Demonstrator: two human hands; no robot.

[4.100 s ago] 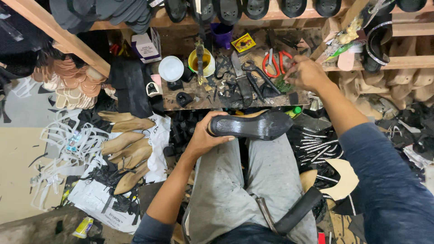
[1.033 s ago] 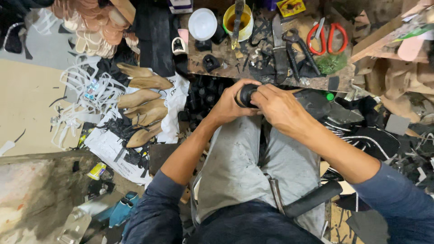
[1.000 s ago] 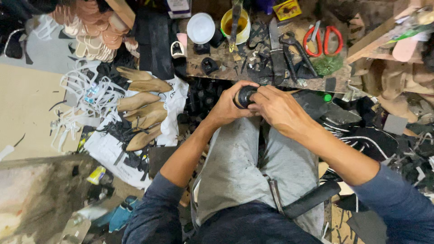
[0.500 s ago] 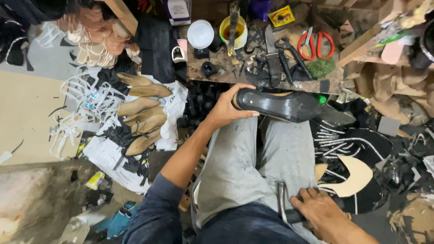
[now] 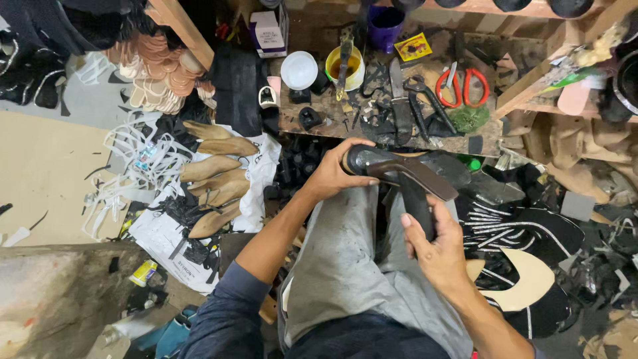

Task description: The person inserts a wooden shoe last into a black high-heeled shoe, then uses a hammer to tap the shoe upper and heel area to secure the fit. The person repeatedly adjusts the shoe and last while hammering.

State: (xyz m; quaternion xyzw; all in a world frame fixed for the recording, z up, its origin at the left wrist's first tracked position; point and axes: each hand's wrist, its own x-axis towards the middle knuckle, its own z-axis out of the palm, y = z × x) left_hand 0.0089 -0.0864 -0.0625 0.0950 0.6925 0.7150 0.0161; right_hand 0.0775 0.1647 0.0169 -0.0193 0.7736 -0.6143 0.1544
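Note:
My left hand grips the heel end of a dark shoe last with a sole on it, held over my grey-trousered knees. My right hand holds a black strap-like strip and lifts it up against the underside of the shoe. Both arms wear dark blue sleeves. The far tip of the shoe points right, over a black pile of parts.
A cluttered wooden bench ahead holds red-handled scissors, pliers, a knife, a yellow glue pot and a white lid. Wooden lasts lie at left on white paper. Striped black sole pieces lie right.
My right hand dropped from the shoe to my right thigh, took the black strap, and has now risen with it to the shoe. The left hand kept hold throughout.

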